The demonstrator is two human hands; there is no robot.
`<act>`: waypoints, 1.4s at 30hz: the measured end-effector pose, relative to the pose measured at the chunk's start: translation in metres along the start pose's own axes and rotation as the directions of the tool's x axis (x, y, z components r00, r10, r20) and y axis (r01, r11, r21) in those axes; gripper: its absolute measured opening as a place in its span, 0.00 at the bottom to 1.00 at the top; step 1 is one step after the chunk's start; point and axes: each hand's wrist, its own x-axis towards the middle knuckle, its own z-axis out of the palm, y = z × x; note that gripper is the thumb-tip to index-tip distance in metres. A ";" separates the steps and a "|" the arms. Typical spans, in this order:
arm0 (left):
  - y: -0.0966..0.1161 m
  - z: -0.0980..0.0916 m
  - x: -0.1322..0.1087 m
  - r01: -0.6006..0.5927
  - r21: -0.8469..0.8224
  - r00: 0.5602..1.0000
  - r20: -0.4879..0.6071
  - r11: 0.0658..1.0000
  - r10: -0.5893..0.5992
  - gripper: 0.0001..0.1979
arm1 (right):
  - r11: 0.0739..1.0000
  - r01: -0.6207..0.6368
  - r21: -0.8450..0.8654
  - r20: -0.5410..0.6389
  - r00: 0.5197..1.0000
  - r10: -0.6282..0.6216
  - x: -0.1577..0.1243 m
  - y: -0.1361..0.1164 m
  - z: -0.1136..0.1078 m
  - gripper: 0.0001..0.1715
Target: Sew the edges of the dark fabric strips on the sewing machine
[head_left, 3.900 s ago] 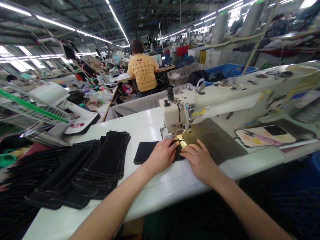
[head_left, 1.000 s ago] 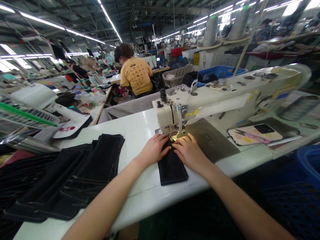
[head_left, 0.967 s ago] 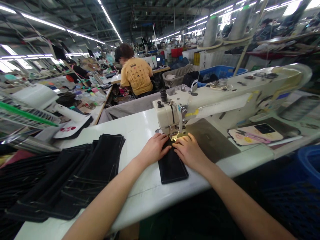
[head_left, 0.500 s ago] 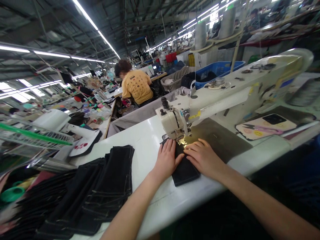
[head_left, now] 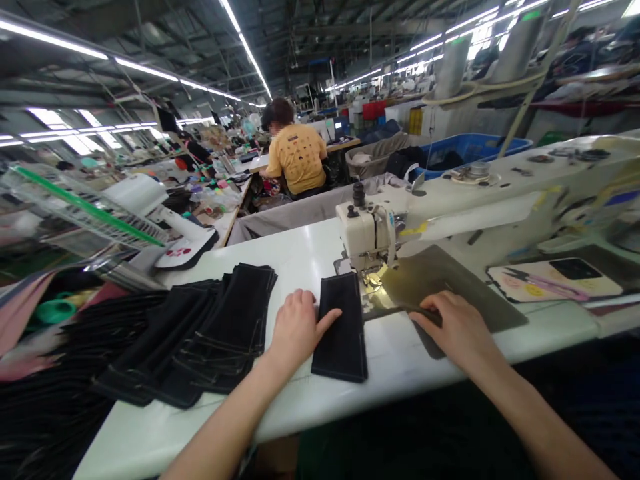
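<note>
A black fabric piece (head_left: 340, 350) with light stitching along its edges lies flat on the white table, just left of the sewing machine's needle area (head_left: 373, 280). My left hand (head_left: 297, 327) is at its left edge, thumb across the top and fingers bent beside it. My right hand (head_left: 457, 330) rests over the near part of a grey-brown mat (head_left: 470, 300), thumb and forefinger apart, holding nothing that I can see. Farther left, several similar black pieces (head_left: 235, 313) lie overlapped, next to a dense black stack (head_left: 65, 393).
The sewing machine (head_left: 367, 230) stands at the right. A phone (head_left: 575, 269) with pink-handled snips (head_left: 545, 283) on it lies right of the mat. A white fan (head_left: 150, 207) stands at the left. Beyond the table are a seated person (head_left: 297, 157) and a blue basket (head_left: 465, 150).
The black piece has come out from the needle area toward the left, with my left hand. My right hand has drawn away rightward onto the mat. The whole view has shifted.
</note>
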 end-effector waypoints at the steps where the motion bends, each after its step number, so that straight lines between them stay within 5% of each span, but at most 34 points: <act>1: 0.002 0.000 -0.004 0.025 0.005 0.999 0.020 1.000 -0.026 0.20 | 1.000 -0.002 0.027 -0.003 1.000 0.002 0.000 0.000 0.000 0.17; 4: -0.002 -0.005 -0.006 0.053 -0.133 0.993 0.112 0.990 -0.038 0.10 | 0.996 -0.011 0.086 -0.017 1.000 0.012 0.000 -0.002 -0.003 0.20; 7: -0.031 -0.030 -0.002 0.242 -0.225 0.960 0.193 0.944 -0.201 0.07 | 0.991 -0.016 0.130 -0.028 0.999 0.020 -0.005 -0.009 -0.008 0.21; 9: -0.057 -0.053 0.001 0.346 -0.111 0.935 0.124 0.932 -0.332 0.06 | 0.985 0.013 0.169 -0.001 1.000 -0.013 -0.013 -0.021 -0.010 0.20; 11: -0.074 -0.071 0.001 0.424 0.056 0.903 -0.093 0.904 -0.418 0.12 | 0.975 0.052 0.214 0.038 0.997 -0.062 -0.022 -0.039 -0.010 0.20; 13: -0.073 -0.079 -0.004 0.307 0.055 0.928 -0.239 0.950 -0.286 0.22 | 0.963 0.062 0.263 0.068 0.994 -0.083 -0.029 -0.062 -0.008 0.20; 15: -0.049 -0.075 -0.013 -0.009 -0.118 0.986 -0.166 0.993 -0.011 0.25 | 0.946 0.059 0.320 0.109 0.989 -0.098 -0.033 -0.083 -0.008 0.19; 16: -0.032 -0.069 -0.019 -0.189 -0.231 0.982 -0.038 0.954 0.186 0.25 | 0.935 0.055 0.351 0.131 0.986 -0.107 -0.033 -0.090 -0.010 0.19; 18: 0.004 -0.055 -0.032 -0.450 -0.395 0.806 0.206 0.801 0.555 0.29 | 0.908 0.041 0.417 0.198 0.971 -0.135 -0.030 -0.095 -0.017 0.18; 19: 0.019 -0.048 -0.038 -0.500 -0.437 0.738 0.236 0.747 0.632 0.33 | 0.892 0.033 0.450 0.240 0.958 -0.157 -0.029 -0.093 -0.023 0.17; 22: 0.044 -0.030 -0.052 -0.502 -0.404 0.766 0.202 0.765 0.610 0.34 | 0.860 0.078 0.504 0.310 0.913 -0.265 -0.029 -0.077 -0.041 0.16; 26: 0.044 -0.021 -0.064 -0.456 -0.337 0.834 0.162 0.824 0.528 0.13 | 0.831 0.398 0.389 0.275 0.811 -0.517 -0.044 -0.062 -0.044 0.54; 29: 0.039 -0.023 -0.073 -0.460 -0.348 0.827 0.168 0.817 0.537 0.12 | 0.802 0.514 0.305 0.254 0.767 -0.589 -0.054 -0.057 -0.030 0.43; 31: 0.033 -0.028 -0.079 -0.492 -0.345 0.798 0.186 0.799 0.572 0.22 | 0.780 0.514 0.357 0.205 0.772 -0.602 -0.054 -0.051 -0.024 0.32; 34: 0.018 -0.041 -0.083 -0.484 -0.366 0.793 0.200 0.794 0.576 0.29 | 0.748 0.401 0.528 0.170 0.813 -0.557 -0.047 -0.037 -0.027 0.25; 37: -0.002 -0.049 -0.077 -0.354 -0.508 0.831 0.215 0.786 0.513 0.20 | 0.791 0.081 0.606 0.275 0.912 -0.304 -0.036 -0.030 -0.035 0.16; 40: -0.014 -0.043 -0.060 -0.055 -0.627 0.925 0.261 0.777 0.276 0.10 | 0.781 -0.229 0.580 0.360 0.933 0.007 -0.021 -0.037 -0.031 0.12; 42: -0.016 -0.032 -0.046 0.154 -0.676 0.954 0.291 0.721 0.069 0.12 | 0.775 -0.319 0.545 0.308 0.936 0.169 -0.012 -0.046 -0.021 0.17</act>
